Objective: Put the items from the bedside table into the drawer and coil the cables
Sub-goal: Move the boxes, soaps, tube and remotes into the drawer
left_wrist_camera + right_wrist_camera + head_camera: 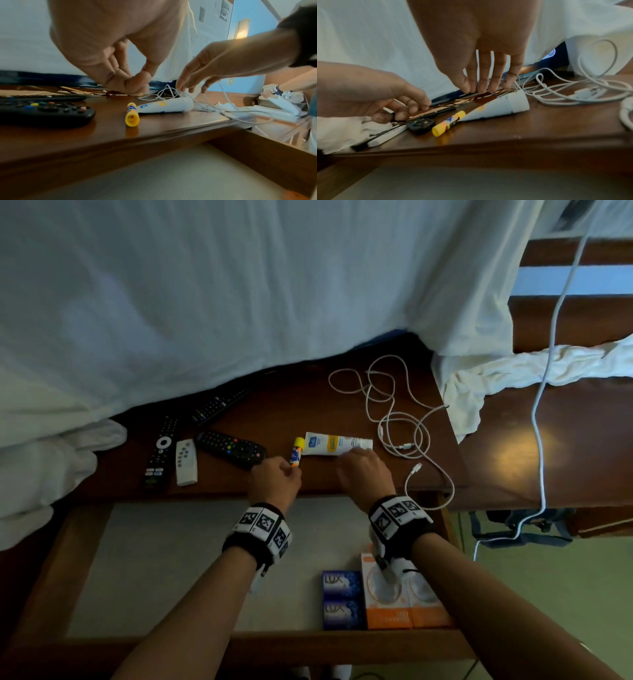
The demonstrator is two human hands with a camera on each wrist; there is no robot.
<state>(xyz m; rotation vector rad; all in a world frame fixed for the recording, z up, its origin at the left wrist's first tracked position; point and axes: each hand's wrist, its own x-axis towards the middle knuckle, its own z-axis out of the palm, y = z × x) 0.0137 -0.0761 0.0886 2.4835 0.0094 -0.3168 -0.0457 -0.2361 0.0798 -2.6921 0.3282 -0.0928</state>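
Two hands are over the front of the dark wooden worktop (pixel 342 474), and neither yet holds anything. Your left hand (pixel 275 481) hovers with fingers loosely curled just beside the small yellow-capped stick (pixel 296 453); in the left wrist view the stick lies free on the wood, untouched. Your right hand (pixel 364 472) reaches with straight, spread fingers over the capped end of the white squeeze tube (pixel 337 444). Whether the fingertips touch it, you cannot tell. Both items lie side by side near the front edge, so taking one in each hand looks like the sensible step.

Below your wrists the open wooden drawer (pixel 51 570) stands pulled out. It already holds two blue soap boxes (pixel 342 599) and an orange-and-white carton (pixel 407 604) in its right near corner, leaving the pale lined floor to the left free for what you bring down.

To your left wait three black remote controls (pixel 231 447) and a small white remote (pixel 186 462), the rearmost partly under the overhanging white bedsheet (pixel 205 302). To the right, the tangled white charging cables (pixel 400 419) sprawl uncoiled, one end hanging off the front edge near your right wrist. Mind that loop: I judge it could snag your wrist as you lift the tube.
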